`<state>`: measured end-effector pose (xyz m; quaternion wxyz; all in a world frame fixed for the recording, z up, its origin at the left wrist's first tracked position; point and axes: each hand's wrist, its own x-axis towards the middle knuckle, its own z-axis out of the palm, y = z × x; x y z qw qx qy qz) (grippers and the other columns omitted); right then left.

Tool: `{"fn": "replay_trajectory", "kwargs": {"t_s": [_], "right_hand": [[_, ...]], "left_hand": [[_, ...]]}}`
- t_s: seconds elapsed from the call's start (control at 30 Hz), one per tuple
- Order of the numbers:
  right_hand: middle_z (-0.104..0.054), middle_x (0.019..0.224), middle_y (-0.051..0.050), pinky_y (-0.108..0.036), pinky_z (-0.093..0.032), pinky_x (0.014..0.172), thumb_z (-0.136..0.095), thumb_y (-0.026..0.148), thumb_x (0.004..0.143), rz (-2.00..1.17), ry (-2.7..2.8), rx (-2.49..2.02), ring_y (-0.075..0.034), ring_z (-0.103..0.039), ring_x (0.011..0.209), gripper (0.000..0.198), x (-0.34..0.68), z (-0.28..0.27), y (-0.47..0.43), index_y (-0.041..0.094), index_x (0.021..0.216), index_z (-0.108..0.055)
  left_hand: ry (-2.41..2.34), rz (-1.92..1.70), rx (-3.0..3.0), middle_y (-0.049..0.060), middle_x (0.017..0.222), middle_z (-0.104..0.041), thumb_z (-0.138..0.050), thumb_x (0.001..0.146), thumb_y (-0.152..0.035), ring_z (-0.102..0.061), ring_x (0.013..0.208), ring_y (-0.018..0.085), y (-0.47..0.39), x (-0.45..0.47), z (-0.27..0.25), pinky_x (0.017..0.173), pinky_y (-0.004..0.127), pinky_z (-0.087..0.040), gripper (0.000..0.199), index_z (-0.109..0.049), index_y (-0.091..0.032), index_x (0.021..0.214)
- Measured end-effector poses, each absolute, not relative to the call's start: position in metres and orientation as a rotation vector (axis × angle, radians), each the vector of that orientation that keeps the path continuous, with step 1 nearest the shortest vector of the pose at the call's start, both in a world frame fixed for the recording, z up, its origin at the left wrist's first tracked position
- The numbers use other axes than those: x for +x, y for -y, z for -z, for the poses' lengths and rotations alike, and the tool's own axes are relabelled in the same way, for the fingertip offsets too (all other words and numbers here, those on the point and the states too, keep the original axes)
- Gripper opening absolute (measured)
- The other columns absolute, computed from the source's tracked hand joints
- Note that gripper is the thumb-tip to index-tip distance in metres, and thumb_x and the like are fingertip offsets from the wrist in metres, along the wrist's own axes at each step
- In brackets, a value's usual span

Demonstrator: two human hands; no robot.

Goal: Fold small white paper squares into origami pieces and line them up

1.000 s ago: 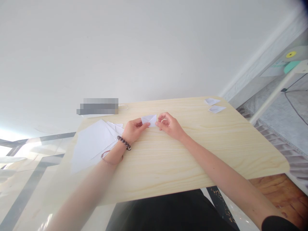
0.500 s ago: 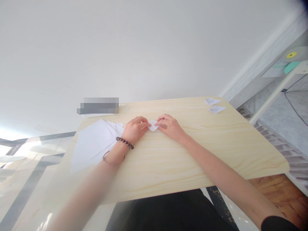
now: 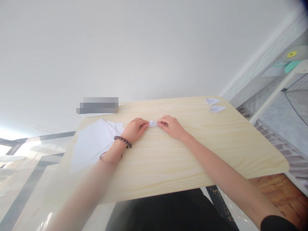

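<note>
A small folded piece of white paper point(image 3: 152, 123) is held low over the table, between my two hands. My left hand point(image 3: 135, 129) pinches its left end between thumb and fingers; a dark bead bracelet and a thin bangle circle that wrist. At the paper's right end, my right hand point(image 3: 170, 126) is closed in a similar pinch. The paper looks like a short, low triangle with a flat front edge. My fingertips cover both of its ends.
White paper sheets point(image 3: 90, 141) lie in a loose pile on the left of the wooden table point(image 3: 168, 166). Two folded paper pieces point(image 3: 217, 109) rest at the far right corner. A blurred-out object point(image 3: 98, 106) stands at the back left, by the wall.
The paper between my hands has gone from a diamond shape pointing toward me to a shorter shape with a straight front edge. Both hands stay nearly in place.
</note>
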<state>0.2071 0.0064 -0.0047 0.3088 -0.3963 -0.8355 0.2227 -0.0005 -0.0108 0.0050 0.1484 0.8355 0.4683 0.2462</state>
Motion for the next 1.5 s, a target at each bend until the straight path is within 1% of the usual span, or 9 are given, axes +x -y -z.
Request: {"fn": "replay_trajectory", "kwargs": {"t_s": [0.17, 0.3, 0.43, 0.73, 0.83, 0.97, 1.2, 1.33, 1.5], "right_hand": [[-0.056, 0.079, -0.003, -0.026, -0.037, 0.071, -0.045, 0.026, 0.084, -0.589, 2.2, -0.977, -0.013, -0.048, 0.075, 0.016, 0.207, 0.001, -0.004, 0.018, 0.08, -0.059], [-0.057, 0.078, -0.002, -0.023, -0.037, 0.064, -0.04, 0.026, 0.085, -0.675, 2.173, -1.002, -0.011, -0.048, 0.068, 0.018, 0.207, 0.001, -0.003, 0.017, 0.085, -0.057], [-0.057, 0.075, -0.001, -0.023, -0.035, 0.062, -0.043, 0.026, 0.082, -0.665, 2.156, -1.128, -0.01, -0.047, 0.064, 0.016, 0.204, 0.003, -0.005, 0.017, 0.085, -0.056], [-0.058, 0.073, -0.001, -0.023, -0.036, 0.063, -0.046, 0.023, 0.078, -0.628, 2.134, -1.195, -0.01, -0.047, 0.062, 0.014, 0.201, 0.003, -0.005, 0.017, 0.081, -0.058], [-0.059, 0.074, -0.001, -0.023, -0.036, 0.062, -0.046, 0.024, 0.079, -0.662, 2.119, -1.218, -0.01, -0.048, 0.062, 0.015, 0.202, 0.003, -0.005, 0.018, 0.085, -0.058], [-0.058, 0.069, 0.001, -0.022, -0.036, 0.06, -0.046, 0.025, 0.078, -0.713, 2.092, -1.263, -0.009, -0.047, 0.058, 0.019, 0.201, 0.002, -0.006, 0.018, 0.092, -0.056], [-0.057, 0.07, 0.001, -0.022, -0.036, 0.061, -0.048, 0.023, 0.076, -0.663, 2.087, -1.273, -0.009, -0.046, 0.059, 0.014, 0.2, 0.002, -0.006, 0.018, 0.086, -0.056], [-0.054, 0.074, -0.001, -0.022, -0.037, 0.062, -0.049, 0.02, 0.075, -0.613, 2.106, -1.221, -0.009, -0.046, 0.063, 0.009, 0.2, 0.003, -0.007, 0.017, 0.08, -0.056], [-0.051, 0.075, 0.0, -0.023, -0.038, 0.064, -0.048, 0.018, 0.077, -0.57, 2.145, -1.153, -0.01, -0.047, 0.064, 0.008, 0.201, 0.005, -0.006, 0.017, 0.08, -0.055]], "left_hand": [[-1.31, -0.791, 2.421, 0.006, 0.087, -0.06, -0.043, 0.083, -0.036, -0.052, 0.084, 0.018, 0.011, 0.0, -0.002, 0.078, 0.031, -0.041, 0.027, -0.064, -0.02, 0.089], [-1.35, -0.763, 2.32, 0.004, 0.085, -0.062, -0.043, 0.083, -0.035, -0.055, 0.077, 0.016, 0.011, 0.002, -0.004, 0.075, 0.029, -0.041, 0.026, -0.062, -0.019, 0.09], [-1.396, -0.697, 2.32, 0.005, 0.081, -0.062, -0.042, 0.083, -0.034, -0.055, 0.073, 0.017, 0.011, 0.006, -0.005, 0.071, 0.029, -0.041, 0.026, -0.06, -0.017, 0.092], [-1.491, -0.654, 2.365, 0.005, 0.084, -0.064, -0.038, 0.084, -0.035, -0.055, 0.079, 0.019, 0.011, 0.008, -0.003, 0.072, 0.032, -0.041, 0.029, -0.061, -0.019, 0.091], [-1.543, -0.619, 2.387, 0.005, 0.084, -0.064, -0.039, 0.084, -0.034, -0.054, 0.082, 0.021, 0.012, 0.01, -0.003, 0.071, 0.033, -0.041, 0.027, -0.061, -0.02, 0.09], [-1.575, -0.607, 2.39, 0.004, 0.086, -0.064, -0.04, 0.084, -0.031, -0.049, 0.091, 0.023, 0.013, 0.012, -0.005, 0.073, 0.034, -0.041, 0.024, -0.061, -0.02, 0.088], [-1.507, -0.617, 2.539, 0.004, 0.095, -0.058, -0.039, 0.085, -0.022, -0.048, 0.09, 0.019, 0.016, 0.012, -0.007, 0.075, 0.031, -0.042, 0.025, -0.056, -0.023, 0.102], [-1.362, -0.604, 2.699, 0.003, 0.095, -0.059, -0.04, 0.084, -0.017, -0.049, 0.089, 0.017, 0.014, 0.01, -0.005, 0.073, 0.028, -0.042, 0.024, -0.061, -0.024, 0.094], [-1.37, -0.595, 2.833, 0.002, 0.086, -0.062, -0.044, 0.082, -0.014, -0.052, 0.082, 0.016, 0.013, 0.01, -0.005, 0.066, 0.027, -0.041, 0.022, -0.064, -0.022, 0.089]]}}
